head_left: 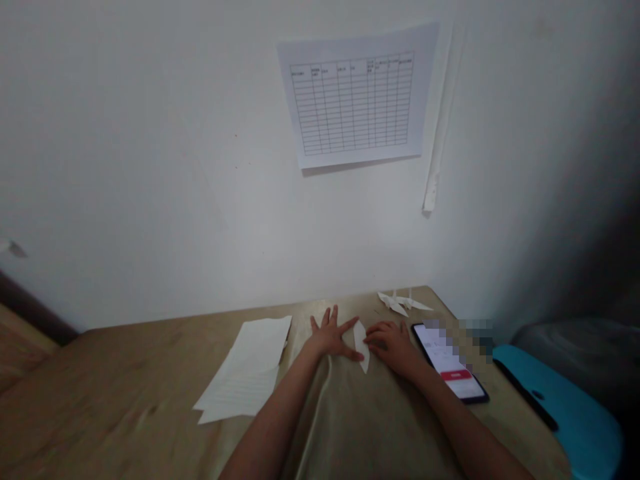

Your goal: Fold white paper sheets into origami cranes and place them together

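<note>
Head view: pointed folded paper [361, 346] between left hand [330, 338], right hand [393, 347]

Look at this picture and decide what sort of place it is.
Probably an indoor paper-folding workspace: loose paper sheets, folded paper birds on the table, and a printed grid chart on the wall.

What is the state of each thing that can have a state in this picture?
Folded white paper: lying between both hands, narrow and pointed.
Left hand: flat, fingers spread, beside the paper.
Right hand: fingers loosely curved, touching the paper.
Paper stack: lying flat, sheets slightly fanned.
Origami cranes: folded, at the far edge.
Smartphone: face up, screen lit.
</note>
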`<move>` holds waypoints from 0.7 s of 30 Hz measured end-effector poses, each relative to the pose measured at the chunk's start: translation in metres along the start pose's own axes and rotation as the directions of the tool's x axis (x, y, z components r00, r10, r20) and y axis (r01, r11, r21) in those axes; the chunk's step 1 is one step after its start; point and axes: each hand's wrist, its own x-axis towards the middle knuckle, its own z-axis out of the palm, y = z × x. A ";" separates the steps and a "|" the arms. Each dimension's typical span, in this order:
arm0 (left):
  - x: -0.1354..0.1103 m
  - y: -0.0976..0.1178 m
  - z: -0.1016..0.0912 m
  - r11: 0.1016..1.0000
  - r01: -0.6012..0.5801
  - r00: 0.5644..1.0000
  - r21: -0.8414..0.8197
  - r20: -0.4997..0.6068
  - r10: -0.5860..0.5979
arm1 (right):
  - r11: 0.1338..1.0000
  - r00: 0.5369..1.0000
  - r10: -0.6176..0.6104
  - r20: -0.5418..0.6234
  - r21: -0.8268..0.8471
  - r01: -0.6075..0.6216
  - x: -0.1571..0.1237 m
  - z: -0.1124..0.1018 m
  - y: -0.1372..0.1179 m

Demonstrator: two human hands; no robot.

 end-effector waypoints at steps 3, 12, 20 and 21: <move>-0.007 -0.001 0.007 1.000 -0.016 0.998 -0.007 -0.061 0.015 | 1.000 1.000 -0.002 -0.002 -0.005 0.002 0.000 0.000 0.000; -0.026 0.014 0.022 0.998 -0.059 0.955 0.000 -0.292 0.056 | 1.000 1.000 0.012 -0.006 -0.012 -0.012 0.000 -0.003 -0.007; -0.029 0.018 0.014 1.000 -0.013 0.970 -0.017 -0.244 0.008 | 1.000 1.000 0.003 -0.011 -0.015 -0.003 -0.001 -0.001 -0.005; -0.029 0.018 0.012 1.000 -0.004 0.973 -0.016 -0.232 0.001 | 1.000 1.000 0.006 -0.008 -0.016 -0.006 0.000 -0.001 -0.004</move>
